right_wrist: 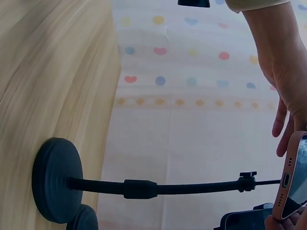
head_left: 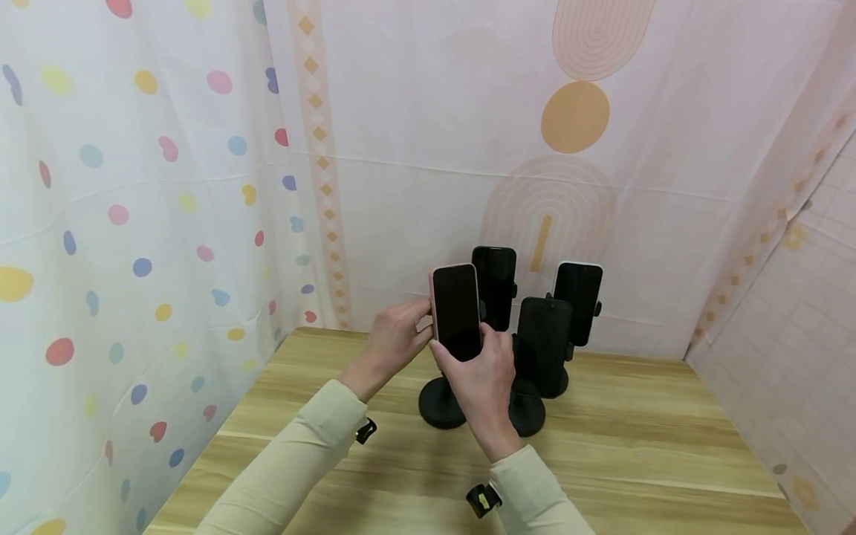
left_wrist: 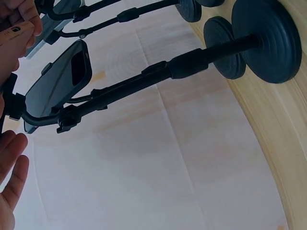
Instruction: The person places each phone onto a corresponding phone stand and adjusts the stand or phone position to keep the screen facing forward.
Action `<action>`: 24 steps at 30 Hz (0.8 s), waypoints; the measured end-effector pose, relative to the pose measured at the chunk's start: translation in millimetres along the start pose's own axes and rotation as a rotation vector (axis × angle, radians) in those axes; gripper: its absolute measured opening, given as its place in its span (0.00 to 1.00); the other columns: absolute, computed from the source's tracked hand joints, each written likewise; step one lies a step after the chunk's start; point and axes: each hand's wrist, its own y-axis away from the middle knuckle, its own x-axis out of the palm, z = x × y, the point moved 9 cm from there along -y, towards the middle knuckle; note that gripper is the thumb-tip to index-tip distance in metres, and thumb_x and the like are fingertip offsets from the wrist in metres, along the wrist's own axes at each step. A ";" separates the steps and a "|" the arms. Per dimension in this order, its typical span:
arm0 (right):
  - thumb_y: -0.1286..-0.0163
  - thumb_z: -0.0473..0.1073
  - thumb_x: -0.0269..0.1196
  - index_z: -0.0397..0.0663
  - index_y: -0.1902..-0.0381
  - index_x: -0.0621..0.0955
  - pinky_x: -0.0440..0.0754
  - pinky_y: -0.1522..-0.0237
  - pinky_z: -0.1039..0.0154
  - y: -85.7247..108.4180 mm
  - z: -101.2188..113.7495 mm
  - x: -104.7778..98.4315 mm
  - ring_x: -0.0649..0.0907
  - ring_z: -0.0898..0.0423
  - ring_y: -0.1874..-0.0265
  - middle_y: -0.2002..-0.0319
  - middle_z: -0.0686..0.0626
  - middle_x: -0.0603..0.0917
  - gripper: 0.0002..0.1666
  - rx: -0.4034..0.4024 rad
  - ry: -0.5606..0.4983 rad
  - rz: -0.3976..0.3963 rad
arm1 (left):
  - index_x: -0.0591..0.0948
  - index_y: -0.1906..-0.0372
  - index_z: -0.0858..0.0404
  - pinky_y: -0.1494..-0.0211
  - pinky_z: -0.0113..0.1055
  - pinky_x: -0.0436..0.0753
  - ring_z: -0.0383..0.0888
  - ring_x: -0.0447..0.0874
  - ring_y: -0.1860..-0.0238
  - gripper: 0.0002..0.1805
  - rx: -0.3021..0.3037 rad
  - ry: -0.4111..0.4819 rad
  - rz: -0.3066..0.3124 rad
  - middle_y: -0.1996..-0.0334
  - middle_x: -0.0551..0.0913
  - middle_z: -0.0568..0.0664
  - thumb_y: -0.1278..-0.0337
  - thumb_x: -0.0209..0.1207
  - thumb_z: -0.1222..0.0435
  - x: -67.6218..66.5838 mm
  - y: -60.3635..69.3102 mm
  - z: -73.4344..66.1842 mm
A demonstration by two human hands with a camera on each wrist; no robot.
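A smartphone in a pink case (head_left: 458,312) stands upright, its dark screen facing me, at the top of a black phone stand (left_wrist: 163,72). My right hand (head_left: 483,375) grips its lower end, thumb on the left and fingers on the right. My left hand (head_left: 394,342) reaches the phone's left edge; its fingertips are partly hidden there. In the left wrist view, loosely straight fingers (left_wrist: 13,155) lie close to the stand's clamp (left_wrist: 14,106). From the right wrist view, the case's bottom edge (right_wrist: 286,179) shows. Whether the clamp grips this phone is hidden.
Behind and to the right, several black stands hold other phones: a dark one (head_left: 495,286), a white-edged one (head_left: 579,301) and a nearer black one (head_left: 543,338). Their round bases (head_left: 527,409) rest on the wooden table (head_left: 622,446). Patterned curtains (head_left: 414,111) surround the table.
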 end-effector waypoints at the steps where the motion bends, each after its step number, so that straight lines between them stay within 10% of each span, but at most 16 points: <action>1: 0.50 0.62 0.77 0.37 0.45 0.79 0.76 0.63 0.52 -0.1 -0.5 0.4 0.75 0.49 0.64 0.57 0.42 0.76 0.45 0.006 0.001 0.002 | 0.84 0.61 0.62 0.63 0.40 0.84 0.46 0.88 0.64 0.11 0.006 0.004 -0.006 0.64 0.88 0.51 0.51 0.72 0.72 -0.4 0.2 -0.6; 24: 0.51 0.62 0.77 0.36 0.46 0.80 0.73 0.61 0.51 -1.8 7.1 7.7 0.75 0.46 0.63 0.58 0.41 0.76 0.44 -0.026 0.034 -0.050 | 0.84 0.58 0.64 0.66 0.42 0.85 0.49 0.89 0.62 0.18 0.076 -0.049 -0.038 0.61 0.89 0.55 0.57 0.75 0.74 -17.0 7.3 0.3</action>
